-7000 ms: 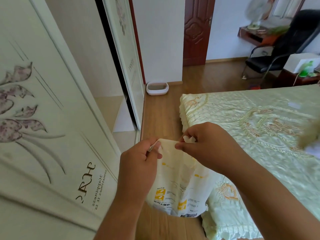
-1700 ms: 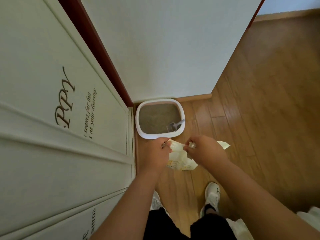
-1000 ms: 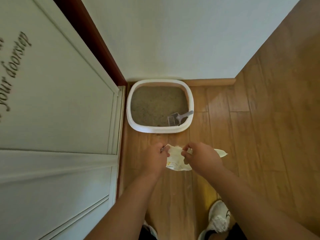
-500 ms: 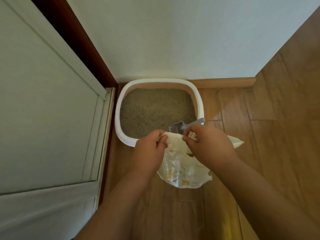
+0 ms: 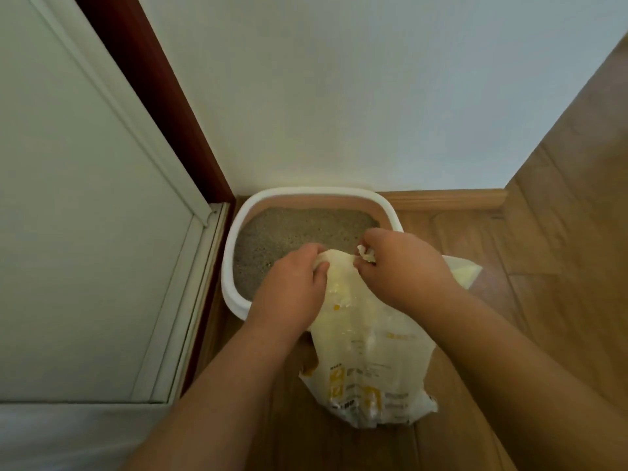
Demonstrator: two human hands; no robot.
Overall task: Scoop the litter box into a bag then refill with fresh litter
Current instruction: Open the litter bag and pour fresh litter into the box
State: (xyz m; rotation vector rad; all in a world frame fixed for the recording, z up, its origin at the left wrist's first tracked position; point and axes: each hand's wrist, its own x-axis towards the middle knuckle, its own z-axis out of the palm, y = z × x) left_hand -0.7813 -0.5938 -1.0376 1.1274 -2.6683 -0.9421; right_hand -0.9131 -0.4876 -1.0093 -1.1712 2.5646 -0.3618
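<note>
A thin pale-yellow plastic bag (image 5: pixel 367 355) is held at its top edge by both hands, over the near rim of the litter box (image 5: pixel 234 294). The left hand (image 5: pixel 292 287) is curled round the left part of the bag's top, the film bunched under its fingers. The right hand (image 5: pixel 404 266) is closed on the right part, a small white scrap of the film being pinched at the fingertips. Between the two hands the top edge is stretched in a short arc. The body of the bag hangs down toward the wooden floor (image 5: pixel 557 300); yellow and dark print is seen on its lower half, too blurred to be read. A loose corner of the bag is seen past the right wrist. The litter box, white-rimmed with a tan inner wall, is set on the floor in the corner, against the white wall (image 5: pixel 339 96) and just beside a pale door panel (image 5: pixel 85 215) with a dark red-brown frame (image 5: pixel 163 110). Grey-brown litter (image 5: pixel 299 229) fills it. A wooden skirting board (image 5: pixel 448 198) runs along the wall foot to the right.
</note>
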